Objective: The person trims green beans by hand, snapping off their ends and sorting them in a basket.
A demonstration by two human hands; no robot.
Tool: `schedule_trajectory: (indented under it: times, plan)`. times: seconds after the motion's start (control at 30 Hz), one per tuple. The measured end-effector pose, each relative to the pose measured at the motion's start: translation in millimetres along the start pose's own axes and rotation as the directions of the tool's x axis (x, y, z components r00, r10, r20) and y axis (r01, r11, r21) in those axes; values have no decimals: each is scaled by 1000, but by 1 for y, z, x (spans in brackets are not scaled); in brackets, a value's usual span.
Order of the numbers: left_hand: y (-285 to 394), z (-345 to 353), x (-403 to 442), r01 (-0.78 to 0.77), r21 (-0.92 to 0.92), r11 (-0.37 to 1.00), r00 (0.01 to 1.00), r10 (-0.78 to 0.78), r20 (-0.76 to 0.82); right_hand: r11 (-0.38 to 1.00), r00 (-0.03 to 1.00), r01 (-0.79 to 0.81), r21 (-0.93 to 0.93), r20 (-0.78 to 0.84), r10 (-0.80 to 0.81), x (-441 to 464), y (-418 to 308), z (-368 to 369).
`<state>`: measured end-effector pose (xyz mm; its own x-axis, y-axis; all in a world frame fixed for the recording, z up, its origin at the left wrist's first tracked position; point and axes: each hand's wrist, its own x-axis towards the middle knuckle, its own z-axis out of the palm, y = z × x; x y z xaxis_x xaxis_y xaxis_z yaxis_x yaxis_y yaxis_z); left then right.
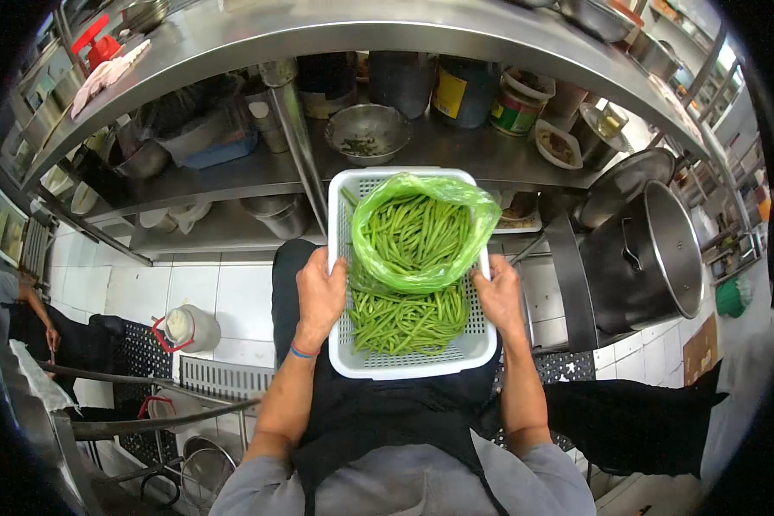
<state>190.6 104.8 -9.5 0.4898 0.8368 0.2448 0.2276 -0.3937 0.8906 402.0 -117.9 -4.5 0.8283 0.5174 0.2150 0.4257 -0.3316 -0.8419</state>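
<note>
A steel shelf [249, 179] stands beyond the white basket [411, 372]. The left hand [322, 291] and right hand [500, 297] clamp opposite basket sides. Inside the basket, green beans [417, 234] fill an open green bag [483, 211] — loose beans [408, 322] lie beside it; the load appears only partly bagged.

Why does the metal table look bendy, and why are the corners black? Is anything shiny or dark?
Head view: the long silver steel table curves like a bow, probably from a very wide lens, which may also make the black corners; head view: white glints on the crinkly green see-through plastic bag; head view: dim shadow around the tall dark containers below the table.
</note>
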Motion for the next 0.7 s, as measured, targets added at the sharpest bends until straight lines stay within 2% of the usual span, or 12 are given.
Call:
schedule_trajectory:
  times: [0.13, 0.17, 0.2, 0.23, 0.27, 0.3, 0.33, 0.4, 0.43, 0.47, 0.57, 0.7]
  plan:
    - [-14, 0, -1, 21, -2, 1000, 1000, -21, -1, 982, 984, -135, -135, 98, 149, -2, -12, 0]
    - [-5, -5, -3, -55, 149, 987, 998, 55, 2, 990, 992, -58, -129, 104, 72, -2, -15, 0]
    - [-13, -4, -3, 42, 110, 993, 998, -45, 32, 990, 996, 6, -138, 88, 6, -4, -16, -2]
    - [-32, 1, -3, -111, 272, 956, 992, 125, -34, 995, 993, -2, -104, 113, 14, -4, -3, 1]
    - [-27, -4, 4, 137, 366, 921, 979, -183, 94, 1000, 995, -21, -20, 96, 23, -7, 12, 9]
    - [-39, -6, 13, 125, 361, 924, 976, -180, 125, 947, 912, -306, -99, 256, 321, -2, -7, 5]
    - [-55, -15, 15, 49, 308, 950, 988, -91, 123, 976, 961, -174, -130, 196, 197, -2, -12, 2]
    - [-83, -23, 34, -76, 265, 961, 993, 48, 112, 991, 992, -67, 112, 117, 54, 2, 9, 17]
    - [-77, -16, 35, 35, 73, 997, 984, -47, 172, 995, 985, -72, 66, 160, 61, 4, 3, 8]
    - [-28, -5, 21, -190, 285, 939, 981, 190, 28, 984, 993, -38, 171, 120, 18, 6, 11, 17]
    - [-98, -42, 44, -144, 389, 910, 989, 142, 33, 977, 994, 12, 212, 104, -35, 5, -11, 1]
    - [-101, -31, 31, -142, 386, 911, 990, 120, 79, 971, 991, -3, 238, 133, -30, 16, 4, 20]
